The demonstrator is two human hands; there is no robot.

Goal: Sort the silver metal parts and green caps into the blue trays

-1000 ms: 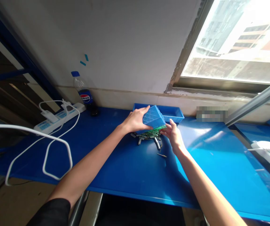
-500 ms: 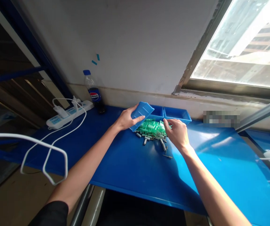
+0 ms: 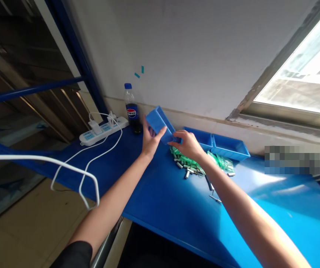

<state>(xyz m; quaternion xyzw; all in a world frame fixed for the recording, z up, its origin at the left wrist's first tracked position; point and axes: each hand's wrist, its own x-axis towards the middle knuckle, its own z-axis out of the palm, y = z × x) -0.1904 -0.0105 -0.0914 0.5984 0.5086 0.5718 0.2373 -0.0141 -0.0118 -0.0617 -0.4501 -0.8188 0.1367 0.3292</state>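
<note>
My left hand point(image 3: 150, 140) grips a small blue plastic bin point(image 3: 161, 124), holding it tilted above the table. My right hand point(image 3: 187, 143) is closed on the same bin's lower right edge. Below and to the right lies a heap of green plastic pieces point(image 3: 221, 160), partly covered by my right hand and forearm. Small silver metal cylinders point(image 3: 187, 173) are scattered along the front of the heap. A thin metal pin point(image 3: 215, 198) rests nearer to me. What the tilted bin contains, if anything, I cannot see.
Two more blue bins point(image 3: 231, 148) stand side by side against the wall. A cola bottle point(image 3: 132, 113) and a white power strip point(image 3: 104, 131) with plugs stand at the back left. White cable point(image 3: 65, 160) loops over the left of the blue table point(image 3: 160, 208).
The bin has been lifted and turned away from the heap, so its open side shows. My right hand has left the green pieces and taken hold of the bin. My view has shifted left.
</note>
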